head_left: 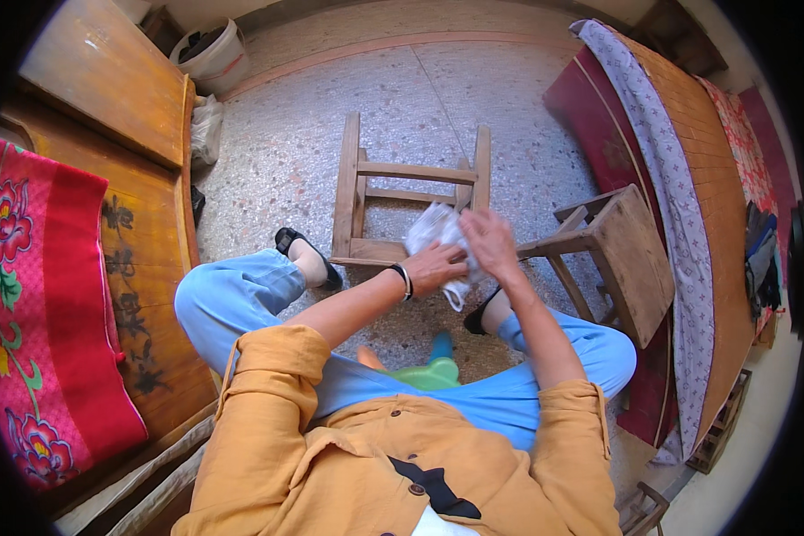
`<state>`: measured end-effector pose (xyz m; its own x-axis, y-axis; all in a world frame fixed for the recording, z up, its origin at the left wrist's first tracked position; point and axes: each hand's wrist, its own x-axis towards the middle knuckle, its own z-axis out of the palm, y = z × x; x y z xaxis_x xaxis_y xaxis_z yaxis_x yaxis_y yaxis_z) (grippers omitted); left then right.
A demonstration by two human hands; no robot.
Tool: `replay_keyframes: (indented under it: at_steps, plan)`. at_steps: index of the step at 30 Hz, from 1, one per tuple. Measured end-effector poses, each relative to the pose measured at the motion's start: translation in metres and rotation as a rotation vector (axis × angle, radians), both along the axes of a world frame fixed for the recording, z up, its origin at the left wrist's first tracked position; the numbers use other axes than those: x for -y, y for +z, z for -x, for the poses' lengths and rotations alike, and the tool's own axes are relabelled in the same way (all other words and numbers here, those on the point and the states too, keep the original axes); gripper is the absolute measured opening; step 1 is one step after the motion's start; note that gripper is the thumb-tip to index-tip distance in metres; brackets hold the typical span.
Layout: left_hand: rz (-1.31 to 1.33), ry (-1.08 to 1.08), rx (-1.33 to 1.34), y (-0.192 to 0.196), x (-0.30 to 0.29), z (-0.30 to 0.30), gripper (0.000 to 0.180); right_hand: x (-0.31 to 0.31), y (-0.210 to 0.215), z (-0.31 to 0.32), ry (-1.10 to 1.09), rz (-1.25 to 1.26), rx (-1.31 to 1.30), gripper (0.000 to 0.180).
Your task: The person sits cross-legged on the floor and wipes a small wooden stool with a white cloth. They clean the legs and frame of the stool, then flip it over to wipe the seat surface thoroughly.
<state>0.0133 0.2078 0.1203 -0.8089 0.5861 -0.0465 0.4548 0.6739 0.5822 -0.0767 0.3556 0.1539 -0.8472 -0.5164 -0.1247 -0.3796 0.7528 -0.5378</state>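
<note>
A crumpled white cloth (433, 227) is bunched between my two hands, over the near right corner of a wooden stool (366, 249) tipped over on the floor. My left hand (435, 266) grips the cloth from the near side, and a loop of it hangs below the fingers. On the far right side of the cloth, my right hand (489, 241) lies against it, its fingers smeared by motion. The stool's legs point away from me. Whether the cloth touches the stool's wood is hard to make out.
A second wooden stool (632, 268) leans to the right, beside a bed with a patterned cover (679, 223). At left stands a wooden cabinet (143, 259) with a red floral cloth (71, 313). A green plastic seat (427, 377) shows beneath me. A white bucket (216, 61) stands far left.
</note>
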Motion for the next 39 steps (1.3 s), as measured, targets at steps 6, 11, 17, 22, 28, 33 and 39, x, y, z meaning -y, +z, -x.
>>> replay_keyframes:
  at_steps: [6,11,17,22,28,33,39]
  plan:
    - [-0.518,0.002,0.709,0.019,0.068,0.011,0.028,0.002,-0.051,-0.054,0.113,-0.167,-0.379,0.057]
    - [0.031,1.018,-0.196,-0.041,0.123,0.012,0.037,0.015,-0.043,-0.072,0.453,-0.195,-0.534,0.054]
    - [-0.006,1.268,-0.012,-0.077,0.117,-0.018,0.081,0.0,-0.07,-0.055,0.32,0.113,-0.46,0.037]
    - [0.078,1.317,-0.004,-0.067,0.113,-0.019,0.081,-0.005,-0.059,-0.033,-0.069,0.002,-0.356,0.038]
    - [0.09,1.323,-0.055,-0.072,0.113,-0.02,0.078,0.007,-0.107,0.032,-0.374,0.256,-0.35,0.035]
    - [0.055,1.31,-0.059,-0.068,0.112,-0.018,0.078,0.039,-0.102,0.153,-0.367,0.325,-0.165,0.043]
    - [0.109,1.314,-0.069,-0.072,0.113,-0.016,0.079,0.034,-0.103,0.148,-0.137,0.28,-0.225,0.046]
